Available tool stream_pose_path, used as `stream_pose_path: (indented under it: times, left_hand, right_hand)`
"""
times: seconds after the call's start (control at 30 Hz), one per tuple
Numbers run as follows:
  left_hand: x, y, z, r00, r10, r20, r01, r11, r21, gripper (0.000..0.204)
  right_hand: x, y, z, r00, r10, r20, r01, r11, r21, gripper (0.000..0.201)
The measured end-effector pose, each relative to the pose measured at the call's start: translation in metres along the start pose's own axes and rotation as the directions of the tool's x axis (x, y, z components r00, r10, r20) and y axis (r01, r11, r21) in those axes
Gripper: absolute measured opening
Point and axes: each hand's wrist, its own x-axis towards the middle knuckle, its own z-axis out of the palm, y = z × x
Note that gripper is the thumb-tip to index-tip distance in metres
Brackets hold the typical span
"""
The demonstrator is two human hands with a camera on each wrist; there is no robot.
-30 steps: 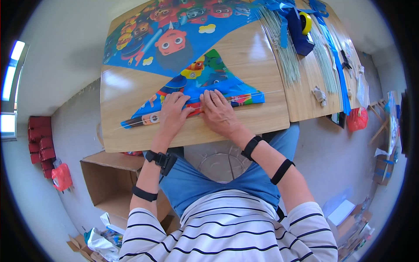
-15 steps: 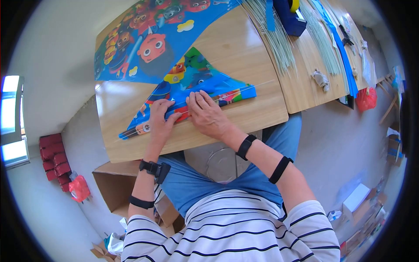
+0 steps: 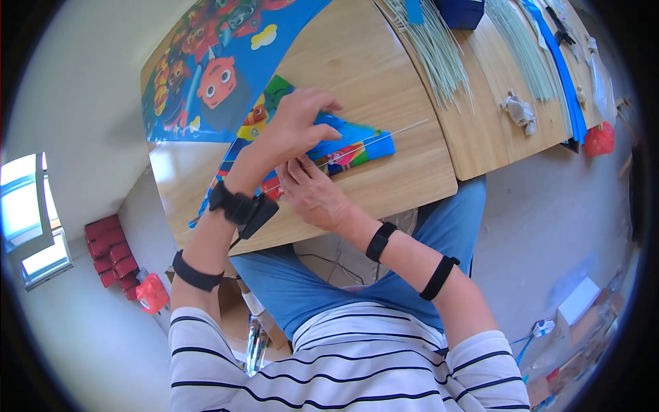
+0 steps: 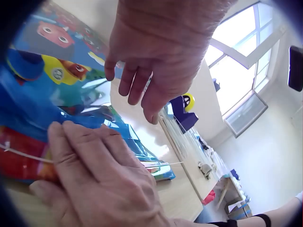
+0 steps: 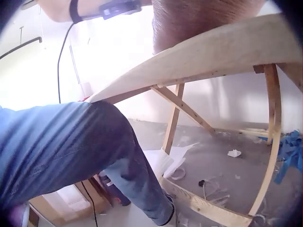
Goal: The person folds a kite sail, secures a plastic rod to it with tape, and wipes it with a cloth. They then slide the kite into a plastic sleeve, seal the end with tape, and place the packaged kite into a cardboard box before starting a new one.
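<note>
A triangular plastic sheet with a cartoon print lies on the wooden table, its near edge folded over along a thin white rod. My right hand presses down on the folded strip with its fingers straight and together. In the left wrist view, the right hand lies flat across the sheet and rod. Above the sheet hovers my left hand, fingers loosely bent and nothing between them. The right wrist view shows mainly the table's underside, with part of a hand at its top.
A larger printed sheet covers the table's far left. On the adjoining table to the right lie bundles of thin rods, a dark blue tape dispenser and a crumpled greyish lump. Wooden legs stand below.
My left hand has lifted off the folded strip and moved up and right over the sheet. The right hand stays pressed on the strip. The head view has turned and shifted.
</note>
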Motion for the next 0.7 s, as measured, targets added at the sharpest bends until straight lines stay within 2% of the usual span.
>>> stream_pose_path:
  times: [0.13,0.23,0.33,0.43,0.63,0.7]
  left_hand:
    - [0.019,-0.005,0.014,0.993,-0.015,0.118,0.003,0.995,0.099,0.032]
    - [0.021,-0.006,0.017,0.977,-0.127,0.173,0.122,0.992,0.042,0.028]
    - [0.021,-0.003,0.016,0.981,-0.081,0.175,0.054,0.987,0.152,0.024]
    - [0.022,-0.005,0.019,0.991,-0.011,0.131,-0.011,0.985,0.17,0.021]
    - [0.024,-0.008,0.024,0.996,0.028,0.086,-0.037,0.994,0.105,0.02]
    - [0.025,0.0,0.02,0.982,-0.081,0.172,0.075,0.996,0.041,0.017]
  right_hand:
    - [-0.001,0.0,-0.001,0.997,-0.013,0.073,0.015,1.0,-0.026,0.046]
    - [0.0,-0.001,-0.001,0.997,-0.012,0.072,0.016,0.998,-0.063,0.044]
    - [0.0,0.0,0.0,0.998,-0.016,0.053,0.02,0.997,-0.079,0.045]
    - [-0.001,0.0,0.003,0.998,-0.037,0.047,0.041,0.994,-0.098,0.048]
    - [0.0,0.0,0.001,0.997,-0.037,0.062,0.044,0.992,-0.12,0.047]
    - [-0.001,0.0,0.0,0.996,-0.04,0.081,0.05,0.991,-0.121,0.047]
